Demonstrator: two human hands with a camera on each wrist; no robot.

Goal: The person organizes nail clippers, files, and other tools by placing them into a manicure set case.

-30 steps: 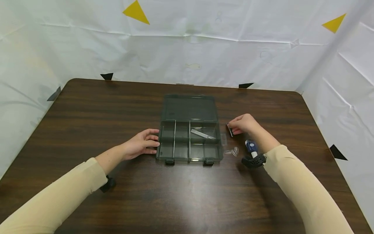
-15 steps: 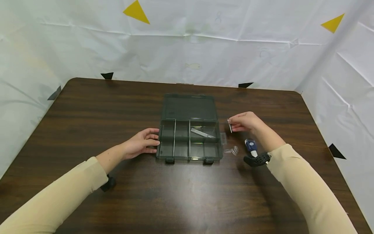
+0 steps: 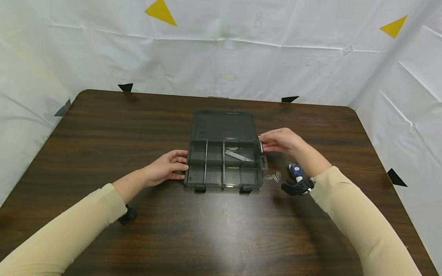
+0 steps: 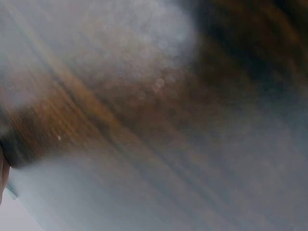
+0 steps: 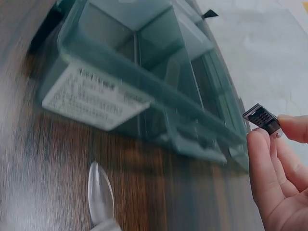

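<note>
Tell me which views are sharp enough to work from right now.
Head view: sharp, with soft glare on the table. Left wrist view: blurred wood grain only, unusable. Right wrist view: organizer box slightly soft, small dark piece in the right hand clear.

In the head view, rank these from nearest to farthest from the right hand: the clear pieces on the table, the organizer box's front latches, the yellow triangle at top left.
From the right hand:
1. Clear pieces, just below it.
2. Front latches, on the box's near edge.
3. Yellow triangle, high on the backdrop.
</note>
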